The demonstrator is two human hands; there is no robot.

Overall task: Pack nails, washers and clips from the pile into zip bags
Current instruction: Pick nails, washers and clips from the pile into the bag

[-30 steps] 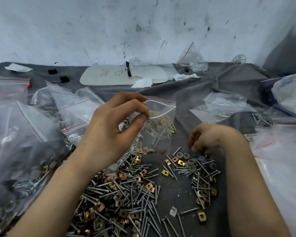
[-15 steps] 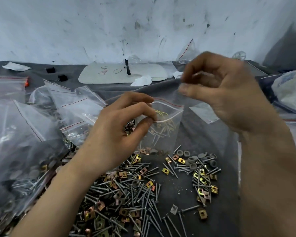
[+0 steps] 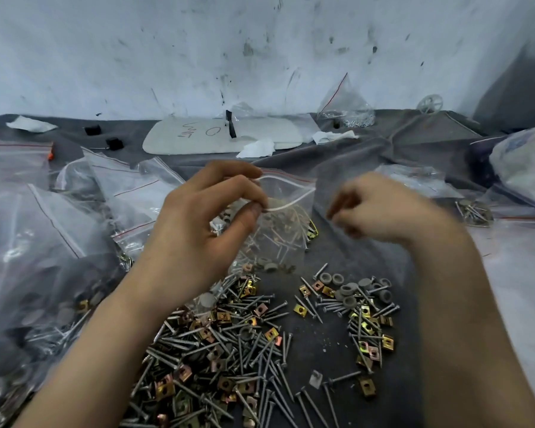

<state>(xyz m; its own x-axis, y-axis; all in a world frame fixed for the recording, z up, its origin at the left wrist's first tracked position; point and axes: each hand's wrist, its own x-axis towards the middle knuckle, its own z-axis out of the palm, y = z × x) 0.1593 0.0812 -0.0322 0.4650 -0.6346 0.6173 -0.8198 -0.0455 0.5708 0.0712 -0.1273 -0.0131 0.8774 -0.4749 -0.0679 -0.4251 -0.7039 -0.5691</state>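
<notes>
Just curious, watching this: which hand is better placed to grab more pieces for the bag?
The right hand, probably: it hangs beside the zip bag, near the smaller pile, while the left hand pinches the bag's mouth open.

Colours on the bench cloth (image 3: 322, 344): dark grey, plain.
Steel-grey nails (image 3: 229, 350); brass-yellow and coppery-pink clips (image 3: 300, 309); matt grey washers (image 3: 349, 299). Clear zip bag (image 3: 288, 230), red line under its mouth. White wall (image 3: 260, 50), black scuffs. White board (image 3: 260, 134), black handwriting. White sack (image 3: 525, 168), red stars.
</notes>
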